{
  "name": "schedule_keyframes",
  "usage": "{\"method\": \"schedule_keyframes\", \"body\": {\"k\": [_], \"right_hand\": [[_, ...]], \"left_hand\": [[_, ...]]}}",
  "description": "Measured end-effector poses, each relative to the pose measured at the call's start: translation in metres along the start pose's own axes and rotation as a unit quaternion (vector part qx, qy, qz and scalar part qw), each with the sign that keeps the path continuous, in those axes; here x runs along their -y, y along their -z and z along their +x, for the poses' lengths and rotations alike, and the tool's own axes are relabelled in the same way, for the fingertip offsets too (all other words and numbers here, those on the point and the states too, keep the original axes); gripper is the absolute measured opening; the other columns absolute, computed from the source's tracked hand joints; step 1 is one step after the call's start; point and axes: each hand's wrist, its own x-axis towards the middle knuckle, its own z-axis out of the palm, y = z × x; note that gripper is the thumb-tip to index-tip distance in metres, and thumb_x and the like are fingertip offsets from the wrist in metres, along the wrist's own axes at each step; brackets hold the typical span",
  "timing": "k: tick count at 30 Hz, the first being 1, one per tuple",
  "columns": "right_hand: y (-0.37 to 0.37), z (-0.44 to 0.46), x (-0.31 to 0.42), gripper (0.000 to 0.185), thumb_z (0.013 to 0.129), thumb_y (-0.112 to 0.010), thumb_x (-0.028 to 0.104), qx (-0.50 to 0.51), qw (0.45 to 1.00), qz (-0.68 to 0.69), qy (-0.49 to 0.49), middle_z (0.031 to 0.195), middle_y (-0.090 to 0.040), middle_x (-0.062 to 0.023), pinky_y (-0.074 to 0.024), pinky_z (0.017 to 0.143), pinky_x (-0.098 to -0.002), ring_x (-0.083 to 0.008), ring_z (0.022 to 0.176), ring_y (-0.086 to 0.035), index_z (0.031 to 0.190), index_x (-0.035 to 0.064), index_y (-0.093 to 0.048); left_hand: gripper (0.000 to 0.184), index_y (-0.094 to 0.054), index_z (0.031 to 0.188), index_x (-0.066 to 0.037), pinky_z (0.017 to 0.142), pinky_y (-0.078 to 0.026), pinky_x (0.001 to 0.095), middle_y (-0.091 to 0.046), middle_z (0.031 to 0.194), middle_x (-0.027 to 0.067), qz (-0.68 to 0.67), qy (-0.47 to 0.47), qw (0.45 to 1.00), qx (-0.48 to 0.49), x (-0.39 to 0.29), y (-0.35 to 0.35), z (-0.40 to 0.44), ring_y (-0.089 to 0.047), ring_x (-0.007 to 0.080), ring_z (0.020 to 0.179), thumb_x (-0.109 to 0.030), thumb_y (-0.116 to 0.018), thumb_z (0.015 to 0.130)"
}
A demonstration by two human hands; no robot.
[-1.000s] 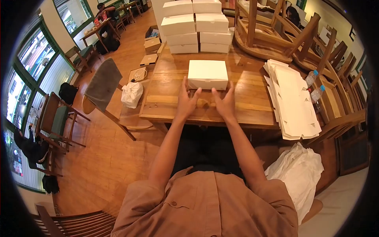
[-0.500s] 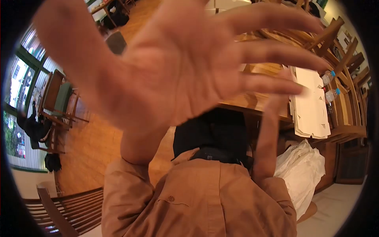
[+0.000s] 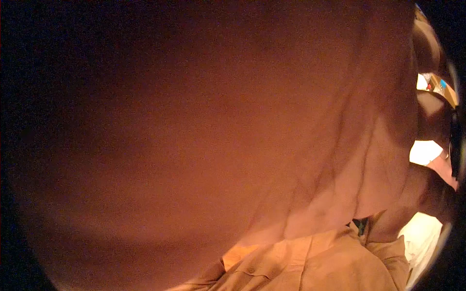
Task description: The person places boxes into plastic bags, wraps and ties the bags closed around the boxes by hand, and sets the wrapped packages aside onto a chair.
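Observation:
My left hand is right in front of the camera, its palm filling most of the view. At the right edge its fingers are spread, with gaps between them and nothing seen in them. A small piece of skin at the far right seems to be part of my right hand, whose fingers cannot be made out. The white box and the table are hidden behind my left palm.
Through the finger gaps show a white surface, probably the flat cartons, and a blue bottle cap. A white plastic bag is at the lower right. Below is the brown shirt.
Both hands have left the sides of the white box. My left hand has risen to the camera and now covers nearly everything; my right hand has moved up and to the right.

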Motion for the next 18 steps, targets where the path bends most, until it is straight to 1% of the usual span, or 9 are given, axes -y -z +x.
{"method": "schedule_keyframes", "body": {"k": [3,5,6,8,11,13,16,17,18], "right_hand": [[-0.002,-0.049,-0.006,0.052,0.101,-0.049,0.042,-0.082,0.966,-0.067,-0.237,0.125,-0.060,-0.0226,-0.0504,0.096,-0.0437,-0.0335,0.113,-0.058,0.123,-0.0054,-0.054],[0.011,-0.037,-0.019,0.055,0.100,-0.053,0.044,-0.064,0.924,-0.127,-0.356,0.126,-0.059,-0.0223,-0.0506,0.096,-0.0434,-0.0334,0.114,-0.058,0.124,-0.0051,-0.054],[0.016,-0.031,-0.027,0.052,0.100,-0.053,0.043,-0.055,0.910,-0.157,-0.380,0.124,-0.060,-0.0216,-0.0504,0.094,-0.0429,-0.0326,0.111,-0.058,0.122,-0.0044,-0.054],[0.023,-0.033,-0.034,0.046,0.099,-0.055,0.039,-0.046,0.905,-0.175,-0.384,0.120,-0.061,-0.0203,-0.0501,0.089,-0.0419,-0.0312,0.106,-0.058,0.118,-0.0029,-0.056],[0.038,-0.012,-0.029,0.037,0.098,-0.057,0.033,-0.053,0.921,-0.161,-0.352,0.114,-0.062,-0.0184,-0.0496,0.082,-0.0403,-0.0290,0.099,-0.058,0.113,-0.0007,-0.058],[0.041,-0.003,-0.029,0.034,0.099,-0.056,0.033,-0.019,0.915,-0.169,-0.365,0.113,-0.063,-0.0181,-0.0499,0.079,-0.0399,-0.0287,0.096,-0.059,0.112,0.0013,-0.058],[0.046,-0.029,-0.030,0.027,0.099,-0.055,0.031,-0.031,0.903,-0.179,-0.390,0.110,-0.065,-0.0171,-0.0507,0.071,-0.0385,-0.0278,0.090,-0.061,0.111,0.0073,-0.057],[0.048,-0.035,-0.046,0.028,0.101,-0.050,0.036,0.002,0.902,-0.187,-0.390,0.116,-0.066,-0.0184,-0.0525,0.070,-0.0387,-0.0295,0.091,-0.064,0.115,0.0123,-0.053],[0.037,-0.034,-0.053,0.028,0.101,-0.050,0.036,-0.012,0.892,-0.179,-0.414,0.116,-0.066,-0.0184,-0.0525,0.070,-0.0387,-0.0295,0.091,-0.064,0.115,0.0123,-0.053]], "left_hand": [[0.116,-0.021,0.155,-0.006,0.101,-0.050,0.0510,-0.039,0.147,0.0330,-0.002,-0.004,1.000,-0.009,-0.002,0.014,0.000,-0.052,0.0434,0.129,-0.093,-0.015,0.079],[0.116,-0.021,0.155,-0.005,0.101,-0.050,0.0508,-0.039,0.147,0.0330,0.003,-0.015,0.999,-0.028,0.009,0.026,-0.004,-0.052,0.0432,0.129,-0.093,-0.015,0.079],[0.116,-0.021,0.155,-0.005,0.101,-0.050,0.0507,-0.039,0.147,0.0330,0.011,-0.021,0.999,-0.042,0.021,0.031,-0.005,-0.052,0.0431,0.129,-0.093,-0.015,0.079],[0.116,-0.022,0.155,-0.005,0.101,-0.050,0.0505,-0.040,0.147,0.0330,0.039,-0.017,0.997,-0.070,0.053,0.034,0.006,-0.053,0.0430,0.129,-0.093,-0.015,0.080],[0.116,-0.022,0.155,-0.004,0.101,-0.050,0.0503,-0.040,0.147,0.0330,0.040,-0.059,0.994,-0.081,0.077,0.022,0.031,-0.053,0.0427,0.129,-0.093,-0.015,0.080],[0.116,-0.022,0.154,-0.004,0.101,-0.050,0.0501,-0.040,0.147,0.0330,0.044,-0.058,0.993,-0.092,0.077,0.010,0.030,-0.053,0.0426,0.129,-0.093,-0.015,0.080],[0.116,-0.023,0.154,-0.004,0.101,-0.050,0.0498,-0.040,0.146,0.0330,0.063,-0.048,0.992,-0.097,0.070,-0.006,0.019,-0.053,0.0424,0.129,-0.093,-0.015,0.080],[0.116,-0.023,0.154,-0.004,0.101,-0.050,0.0497,-0.041,0.146,0.0330,0.073,-0.049,0.991,-0.102,0.066,-0.007,0.011,-0.053,0.0423,0.128,-0.093,-0.015,0.080],[0.116,-0.023,0.154,-0.004,0.101,-0.050,0.0496,-0.041,0.146,0.0330,0.083,-0.056,0.989,-0.111,0.055,-0.013,0.001,-0.053,0.0422,0.128,-0.092,-0.015,0.080]]}}
